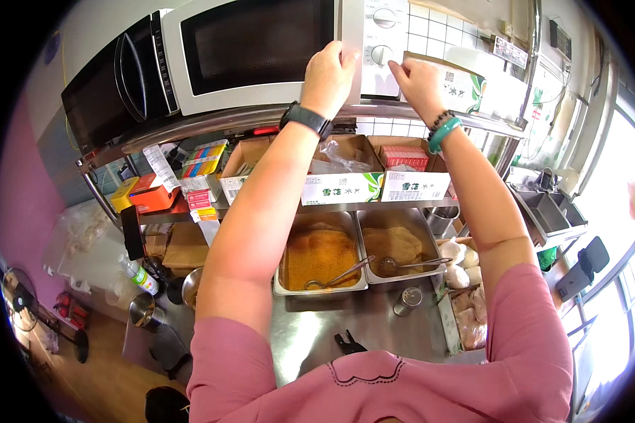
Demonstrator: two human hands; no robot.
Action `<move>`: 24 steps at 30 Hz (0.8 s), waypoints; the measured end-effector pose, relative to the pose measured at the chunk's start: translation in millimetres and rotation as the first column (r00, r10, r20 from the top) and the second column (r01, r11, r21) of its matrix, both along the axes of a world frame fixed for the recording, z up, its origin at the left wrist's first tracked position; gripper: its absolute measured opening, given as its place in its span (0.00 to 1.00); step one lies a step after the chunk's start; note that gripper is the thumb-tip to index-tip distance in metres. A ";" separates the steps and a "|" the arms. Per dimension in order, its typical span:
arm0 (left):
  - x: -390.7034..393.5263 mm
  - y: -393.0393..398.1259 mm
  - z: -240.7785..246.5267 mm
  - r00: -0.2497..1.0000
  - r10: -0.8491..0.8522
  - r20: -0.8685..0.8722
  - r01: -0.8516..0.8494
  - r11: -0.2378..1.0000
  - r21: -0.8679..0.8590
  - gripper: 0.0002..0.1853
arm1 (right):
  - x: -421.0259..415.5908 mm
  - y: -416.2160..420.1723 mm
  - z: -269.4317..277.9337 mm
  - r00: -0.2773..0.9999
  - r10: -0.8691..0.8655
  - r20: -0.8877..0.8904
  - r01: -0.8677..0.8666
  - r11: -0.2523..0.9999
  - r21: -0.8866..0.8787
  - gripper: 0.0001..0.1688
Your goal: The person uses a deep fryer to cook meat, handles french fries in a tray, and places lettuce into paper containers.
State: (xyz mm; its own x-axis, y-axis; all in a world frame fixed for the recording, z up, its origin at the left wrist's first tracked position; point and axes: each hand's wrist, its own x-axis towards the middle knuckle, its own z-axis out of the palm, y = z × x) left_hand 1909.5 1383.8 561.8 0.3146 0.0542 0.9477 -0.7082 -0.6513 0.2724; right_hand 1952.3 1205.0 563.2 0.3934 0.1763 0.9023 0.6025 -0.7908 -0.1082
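Observation:
Both my arms reach up to a white microwave oven (352, 31) on the upper steel shelf. My left hand (329, 74) lies at the right edge of its door, fingers curled; whether it grips the edge is not clear. My right hand (419, 84) is beside the control panel, its fingertips close to the lower dial (381, 55); contact cannot be made out. Below my forearms are a steel pan of orange powder (323, 251) and a steel pan of tan powder (394, 240), each with a metal ladle in it.
A black microwave oven (106, 79) stands at the left of the shelf. Cardboard boxes (341, 189) line the shelf below, beside an orange label printer (151, 195). On the steel counter (317, 328) stands a metal shaker (408, 300), with bags in a box (468, 320) at its right.

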 end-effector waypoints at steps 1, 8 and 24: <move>13.6 -2.3 -0.5 0.998 0.069 0.006 -0.069 0.998 -0.008 0.14 | 3.9 2.8 1.5 0.999 -0.027 -0.025 0.027 1.000 -0.013 0.25; 52.4 -8.4 -0.5 0.995 0.096 -0.027 -0.098 0.993 -0.068 0.14 | 22.6 22.4 9.8 0.983 -0.134 -0.126 0.135 0.991 -0.005 0.28; 9.1 1.4 -47.2 0.996 -0.085 -0.021 0.082 0.989 -0.122 0.18 | 45.5 34.1 13.0 0.943 0.219 -0.249 -0.114 0.919 0.377 0.24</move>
State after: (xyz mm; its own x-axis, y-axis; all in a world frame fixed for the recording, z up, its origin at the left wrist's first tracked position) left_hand 1918.6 1385.2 514.7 0.3472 0.1404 0.9272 -0.7502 -0.5517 0.3645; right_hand 1997.8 1239.1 576.2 0.6319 -0.0470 0.7736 0.6250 -0.5594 -0.5445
